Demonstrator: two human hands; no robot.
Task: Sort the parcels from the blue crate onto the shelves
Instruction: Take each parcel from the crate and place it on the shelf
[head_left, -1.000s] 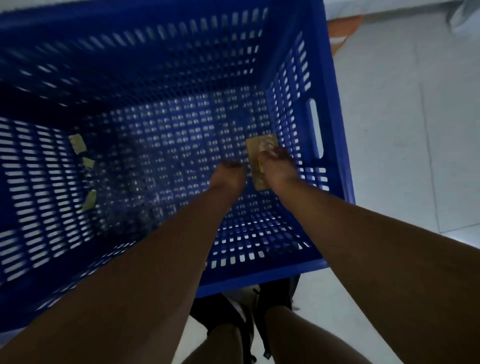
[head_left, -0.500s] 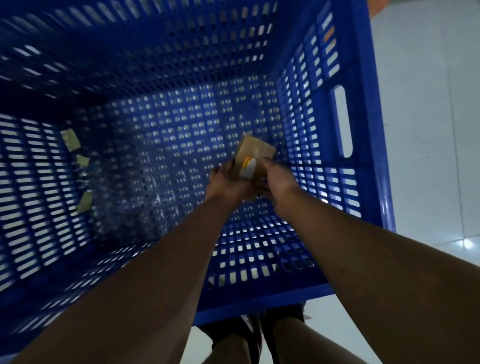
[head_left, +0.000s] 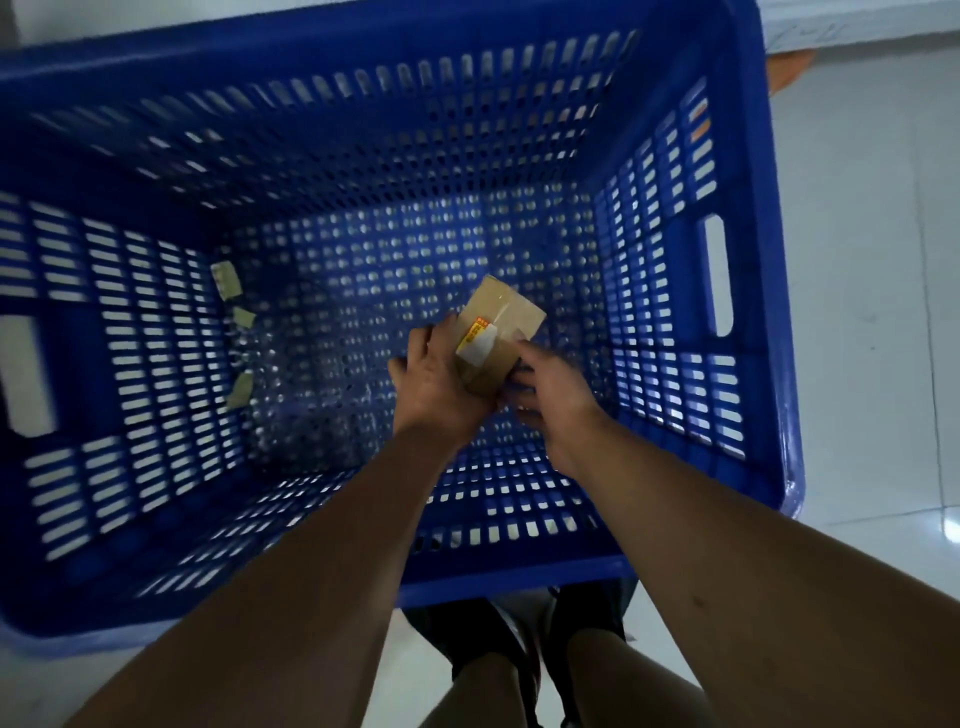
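Both bare arms reach down from the near side into the blue crate (head_left: 774, 332), and the two hands meet low in the middle of it. The left hand (head_left: 434, 382) has its back to the camera, and its fingers curl round the left side of a small brown parcel (head_left: 511, 317). The right hand (head_left: 553, 392) grips the near right end of the same parcel, with its thumb on top and its other fingers tucked under. So both hands are holding the parcel and neither one is loose. The crate is big and deep, with walls and a bottom full of little holes, and a long handle slot (head_left: 717, 275) cut in its right wall. The only box inside it is the one in the hands. A few small tan scraps (head_left: 227, 279) are on the left wall, down near the bottom. The parcel is tilted, with its far end sticking out past the fingers toward the far right. A white and yellow label (head_left: 480, 338) shows on its top, right between the two hands. The parcel is inside the crate, a bit right of the middle, but I cannot tell if it touches the bottom. The crate sits on a pale tiled floor (head_left: 862, 270). Dark shoes (head_left: 457, 634) show just past its near wall.
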